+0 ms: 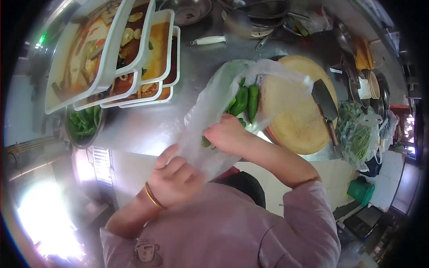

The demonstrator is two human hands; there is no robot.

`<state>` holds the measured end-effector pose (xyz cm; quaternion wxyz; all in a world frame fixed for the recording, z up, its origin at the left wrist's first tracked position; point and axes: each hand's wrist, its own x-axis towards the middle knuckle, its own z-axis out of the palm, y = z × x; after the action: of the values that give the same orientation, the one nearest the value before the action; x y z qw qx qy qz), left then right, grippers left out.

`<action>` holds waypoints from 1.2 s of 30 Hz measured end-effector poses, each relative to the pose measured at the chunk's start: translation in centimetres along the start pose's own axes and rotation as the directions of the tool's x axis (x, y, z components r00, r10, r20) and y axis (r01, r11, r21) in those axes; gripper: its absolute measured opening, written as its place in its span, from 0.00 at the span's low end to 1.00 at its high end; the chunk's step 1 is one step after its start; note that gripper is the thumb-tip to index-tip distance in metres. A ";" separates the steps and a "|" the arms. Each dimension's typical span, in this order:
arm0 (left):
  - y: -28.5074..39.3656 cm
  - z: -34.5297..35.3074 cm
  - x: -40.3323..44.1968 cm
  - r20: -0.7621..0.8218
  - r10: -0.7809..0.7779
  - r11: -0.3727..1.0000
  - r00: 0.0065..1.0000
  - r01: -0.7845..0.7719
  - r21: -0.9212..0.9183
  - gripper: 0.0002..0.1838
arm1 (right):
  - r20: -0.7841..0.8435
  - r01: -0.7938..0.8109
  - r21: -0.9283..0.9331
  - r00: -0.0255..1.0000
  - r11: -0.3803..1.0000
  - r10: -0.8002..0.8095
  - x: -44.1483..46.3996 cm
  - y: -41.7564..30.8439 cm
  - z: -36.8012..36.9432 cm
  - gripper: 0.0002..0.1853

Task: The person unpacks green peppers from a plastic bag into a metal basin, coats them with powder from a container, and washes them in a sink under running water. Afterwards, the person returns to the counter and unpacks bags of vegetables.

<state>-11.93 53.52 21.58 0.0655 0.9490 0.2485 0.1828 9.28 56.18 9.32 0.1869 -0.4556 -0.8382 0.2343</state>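
A thin, clear plastic bag (199, 109) lies across the steel counter's front edge, with several green peppers (241, 100) showing in its opening. My left hand (174, 176), a gold bangle on its wrist, is closed on the bag's near edge. At the bag's mouth, just in front of the peppers, my right hand (228, 134) is closed with its fingers turned down. What its fingers hold is hidden; a bit of green shows beside them. The far end of the bag drapes over a round wooden chopping board (290, 129).
A cleaver (325, 100) lies on the board's right side. Farther right are bagged leafy greens (355, 129). Stacked white food trays (109, 67) stand at the left, above a bowl of green peppers (83, 123). A white-handled utensil (208, 40) and pans (263, 11) sit at the back.
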 end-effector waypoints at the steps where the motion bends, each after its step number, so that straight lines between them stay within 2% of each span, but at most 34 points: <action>1: -0.4 -0.4 0.1 -0.020 -0.006 1.000 1.000 0.007 0.017 0.10 | 0.015 -0.004 0.000 1.000 1.000 0.004 0.1 1.2 2.5 0.08; 2: -0.7 -0.9 0.4 -0.040 -0.022 0.999 0.999 0.024 0.045 0.10 | 0.030 -0.008 0.000 1.000 1.000 0.008 0.2 2.3 5.0 0.08; 3: -1.0 -1.3 0.5 -0.059 -0.043 0.996 0.997 0.047 0.072 0.10 | 0.096 0.128 -0.249 0.990 0.960 -0.107 0.3 2.5 5.9 0.08; 4: -1.2 -1.6 0.4 -0.076 -0.067 0.993 0.995 0.074 0.095 0.10 | 0.188 0.266 -0.466 0.962 0.844 -0.200 0.5 2.0 5.9 0.08; 5: -1.7 -1.9 0.2 -0.040 -0.082 0.987 0.996 0.086 0.138 0.10 | 0.236 0.304 -0.513 0.949 0.803 -0.208 0.5 1.6 5.8 0.10; 7: -2.7 -1.9 -0.1 -0.058 -0.221 0.940 0.974 0.228 0.254 0.10 | 0.330 0.376 -0.606 0.921 0.701 -0.208 0.5 1.3 4.5 0.17; 9: -3.3 -2.1 -0.4 -0.049 -0.310 0.890 0.950 0.308 0.337 0.09 | 0.392 0.387 -0.570 0.903 0.725 -0.175 0.7 1.0 3.5 0.15; 10: -3.3 -2.4 -0.4 -0.074 -0.277 0.902 0.958 0.286 0.325 0.10 | 0.420 0.393 -0.552 0.893 0.736 -0.162 0.9 1.0 3.2 0.15; 11: -3.2 -2.6 -0.3 -0.099 -0.243 0.912 0.965 0.262 0.315 0.10 | 0.300 0.317 -0.380 0.931 0.869 -0.209 0.9 1.1 2.5 0.14; 13: -3.1 -2.6 -0.5 -0.182 -0.177 0.943 0.967 0.220 0.249 0.11 | 0.225 0.023 -0.090 0.974 0.996 -0.002 0.9 0.0 0.9 0.14; 14: -3.2 -2.1 -0.7 -0.241 -0.147 0.962 0.959 0.196 0.192 0.11 | 0.214 -0.128 0.066 0.970 0.990 0.112 0.9 -0.6 -0.1 0.15; 15: -3.2 -1.6 -0.9 -0.303 -0.118 0.977 0.946 0.166 0.137 0.12 | 0.139 -0.262 0.101 0.959 0.960 0.247 0.7 -0.6 -1.0 0.15; 17: -3.2 -0.7 -1.3 -0.363 -0.158 0.979 0.918 0.195 0.066 0.13 | -0.003 -0.497 0.202 0.861 0.844 0.508 -0.2 0.1 -3.0 0.16; 19: -3.6 0.8 -2.1 -0.374 -0.216 0.973 0.902 0.230 -0.008 0.14 | -0.189 -0.412 0.132 0.883 0.902 0.430 -0.9 1.8 -5.1 0.16; 20: -4.4 1.8 -2.6 -0.357 -0.255 0.965 0.899 0.261 -0.033 0.15 | -0.026 -0.406 0.400 0.891 0.822 0.453 -1.4 1.6 -6.3 0.16; 21: -5.2 2.8 -3.4 -0.340 -0.300 0.952 0.891 0.300 -0.052 0.15 | 0.153 -0.410 0.624 0.899 0.665 0.411 -2.1 0.6 -7.5 0.15; 23: -6.3 5.4 -6.0 -0.206 -0.345 0.935 0.916 0.353 0.004 0.16 | 0.483 -0.559 0.615 0.825 0.556 0.293 -2.2 -2.5 -9.6 0.13; 24: -6.3 6.8 -7.6 -0.127 -0.388 0.921 0.913 0.390 -0.015 0.16 | 0.512 -0.546 0.700 0.833 0.460 0.209 -2.5 -3.9 -9.3 0.09; 25: -6.2 8.3 -9.4 -0.052 -0.423 0.906 0.905 0.422 -0.035 0.16 | 0.497 -0.487 0.727 0.860 0.485 0.119 -1.6 -5.9 -8.4 0.09; 26: -6.2 10.2 -11.3 -0.016 -0.490 0.868 0.871 0.486 -0.105 0.17 | 0.535 -0.496 0.643 0.836 0.583 0.122 -0.7 -7.1 -6.6 0.10; 27: -6.2 12.0 -13.1 0.024 -0.548 0.821 0.836 0.543 -0.178 0.17 | 0.488 -0.379 0.570 0.870 0.729 0.070 0.1 -8.0 -4.0 0.11; 28: -6.0 13.2 -14.7 -0.012 -0.589 0.791 0.808 0.573 -0.214 0.17 | 0.547 -0.386 0.480 0.834 0.788 0.076 2.2 -10.3 -2.9 0.12; 29: -5.9 14.3 -15.9 -0.044 -0.627 0.759 0.778 0.597 -0.259 0.17 | 0.536 -0.268 0.442 0.844 0.856 -0.013 4.2 -11.5 -0.9 0.14; 31: -6.1 16.5 -17.4 0.037 -0.735 0.528 0.677 0.606 -0.595 0.17 | 0.436 -0.146 0.562 0.889 0.814 -0.142 8.8 -14.2 2.9 0.17; 33: -6.4 17.0 -17.5 0.231 -0.804 0.194 0.548 0.609 -0.769 0.16 | 0.601 -0.405 0.513 0.799 0.757 0.020 15.7 -18.3 3.7 0.20; 35: -6.9 16.4 -16.9 0.502 -0.779 -0.181 0.376 0.631 -0.754 0.16 | 0.359 -0.176 0.585 0.932 0.792 -0.058 21.5 -20.8 5.2 0.23; 36: -7.3 15.7 -16.4 0.523 -0.777 -0.210 0.351 0.639 -0.740 0.15 | 0.165 -0.014 0.526 0.983 0.851 -0.086 22.9 -21.8 6.0 0.21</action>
<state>-22.56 51.16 0.34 0.6346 0.4059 0.5991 0.2712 -20.42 63.97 18.99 0.2310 -0.3481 -0.7644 0.4911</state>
